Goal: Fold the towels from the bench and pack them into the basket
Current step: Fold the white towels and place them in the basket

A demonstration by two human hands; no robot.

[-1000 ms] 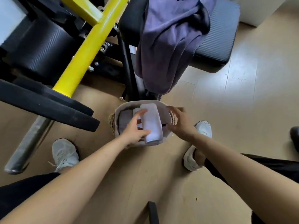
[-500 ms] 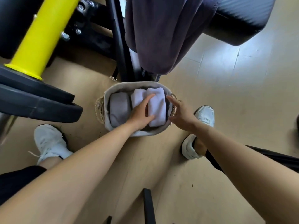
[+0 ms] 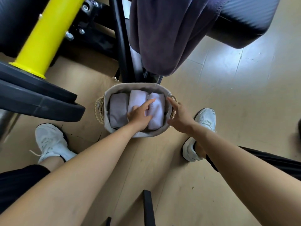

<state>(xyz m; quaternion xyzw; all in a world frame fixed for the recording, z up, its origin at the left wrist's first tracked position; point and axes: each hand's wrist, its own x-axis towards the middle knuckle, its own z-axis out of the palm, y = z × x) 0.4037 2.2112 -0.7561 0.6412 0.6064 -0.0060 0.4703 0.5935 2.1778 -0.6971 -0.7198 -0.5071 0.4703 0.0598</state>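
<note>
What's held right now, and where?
Nothing clearly gripped. Left hand presses the rightmost towel inside the basket; right hand touches its right rim.

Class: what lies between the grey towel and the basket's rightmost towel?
A pale folded towel, partly under the left hand; the head view shows it.

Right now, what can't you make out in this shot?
Head view:
Basket bottom: covered by folded towels.
Middle towel, near end: under left hand.
Dark towel on bench: top cut off by frame edge.
Right hand touching basket handle or not: unclear.
</note>
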